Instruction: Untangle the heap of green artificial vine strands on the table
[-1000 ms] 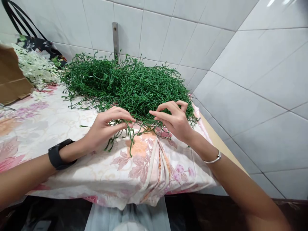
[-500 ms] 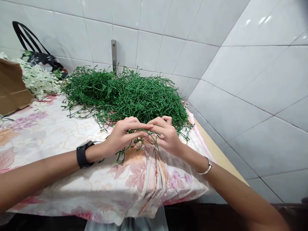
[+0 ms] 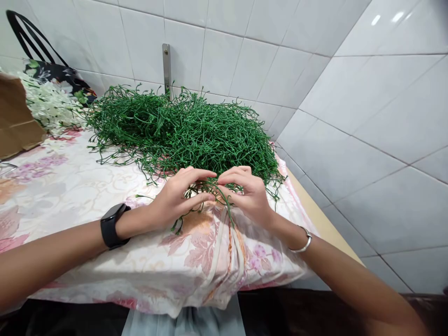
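Observation:
A large tangled pile of green artificial flower stems (image 3: 217, 133) lies on the table, just beyond my hands. My left hand (image 3: 173, 196) is curled around a few loose stems (image 3: 178, 226); its thumb and forefinger stand apart while stem ends stick out below and to the left of it. Close against its fingertips, my right hand (image 3: 249, 192) has thumb and fingers bent together at a thin green stem (image 3: 229, 210), which hangs down between the two hands. My palms hide part of what the fingers grip.
A floral cloth (image 3: 115, 275) covers the table. White artificial blossoms (image 3: 56, 107), a brown cardboard piece (image 3: 19, 119) and a dark floral bag (image 3: 58, 74) are at the left. Tiled walls (image 3: 378, 140) rise behind and at right; a metal bracket (image 3: 166, 67) is fixed behind the pile.
The thumb and forefinger of my left hand have spread apart, and the fingertips of both hands have separated slightly. The view has shifted a little. The pile looks the same.

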### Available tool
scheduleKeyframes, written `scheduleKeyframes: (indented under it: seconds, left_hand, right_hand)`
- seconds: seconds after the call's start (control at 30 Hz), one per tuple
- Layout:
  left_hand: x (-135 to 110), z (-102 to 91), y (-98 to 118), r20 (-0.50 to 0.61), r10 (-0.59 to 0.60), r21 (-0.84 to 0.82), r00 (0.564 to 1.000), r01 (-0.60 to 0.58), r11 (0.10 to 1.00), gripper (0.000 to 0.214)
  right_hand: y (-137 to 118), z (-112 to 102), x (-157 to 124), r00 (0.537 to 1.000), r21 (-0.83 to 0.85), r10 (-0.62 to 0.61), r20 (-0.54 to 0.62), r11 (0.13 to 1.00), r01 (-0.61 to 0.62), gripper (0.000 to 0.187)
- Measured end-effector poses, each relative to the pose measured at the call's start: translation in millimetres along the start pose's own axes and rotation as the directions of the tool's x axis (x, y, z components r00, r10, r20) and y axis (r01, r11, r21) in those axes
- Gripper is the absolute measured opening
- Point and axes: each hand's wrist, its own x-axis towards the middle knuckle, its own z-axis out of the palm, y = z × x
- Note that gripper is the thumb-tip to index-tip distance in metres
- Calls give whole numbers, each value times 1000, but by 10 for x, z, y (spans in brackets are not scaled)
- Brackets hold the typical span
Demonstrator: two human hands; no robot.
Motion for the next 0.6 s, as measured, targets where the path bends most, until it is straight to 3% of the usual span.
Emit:
scheduleKeyframes:
  seconds: [0.13,0.37,0.6]
  left_hand:
    - [3,-51,-14,-11,-25,55,1000,25,998,20]
    - [-9,-67,-67,87,63,172,994,-77,982,15]
    - [-15,-59,-93,146,94,212,985,-124,969,14]
  right_hand:
    - [3,-32,13,998,26,58,35,998,-59,7]
    - [28,-43,7,973,-9,169,157,986,-169,11]
    - [66,-64,29,951,-130,-1,311,991,43,17]
